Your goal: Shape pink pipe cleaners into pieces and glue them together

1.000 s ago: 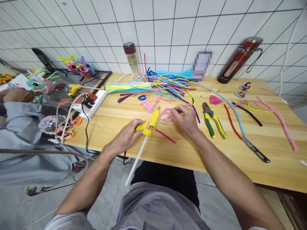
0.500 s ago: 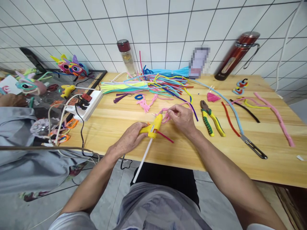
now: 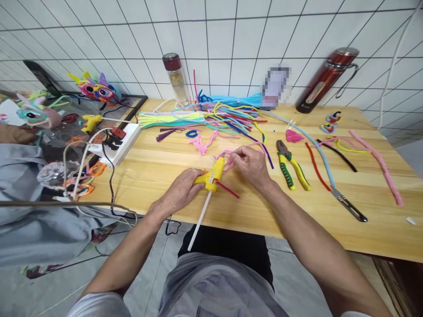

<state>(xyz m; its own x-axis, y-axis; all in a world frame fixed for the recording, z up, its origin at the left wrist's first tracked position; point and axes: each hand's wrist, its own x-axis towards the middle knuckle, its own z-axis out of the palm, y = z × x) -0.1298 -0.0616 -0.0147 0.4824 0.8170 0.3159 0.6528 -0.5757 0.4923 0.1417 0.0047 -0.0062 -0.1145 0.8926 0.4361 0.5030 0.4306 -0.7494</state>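
Around the handle of a yellow glue gun (image 3: 210, 177) my left hand (image 3: 183, 189) is closed; a white glue stick (image 3: 200, 221) sticks out of the gun's back end. The nozzle points away from me and meets a pink pipe cleaner piece (image 3: 228, 164). My right hand (image 3: 250, 165) pinches that pink piece just right of the nozzle, its fingertips partly hiding it. A dark pink pipe cleaner (image 3: 228, 189) lies under the gun. Beyond the nozzle is a fuzzy pink shape (image 3: 202, 144), with a blue ring (image 3: 191, 133) beside it.
Pliers (image 3: 287, 165), thread snips (image 3: 349, 205) and loose pipe cleaners lie to the right. Bundled pipe cleaners (image 3: 178, 119), a glass bottle (image 3: 176, 79) and a red flask (image 3: 325, 81) are at the back. A power strip (image 3: 124, 147) and a person's grey sleeve (image 3: 23, 176) are at left.
The glue gun and its stick have shifted very slightly right. Both hands keep their holds, and the camera view has moved a little.
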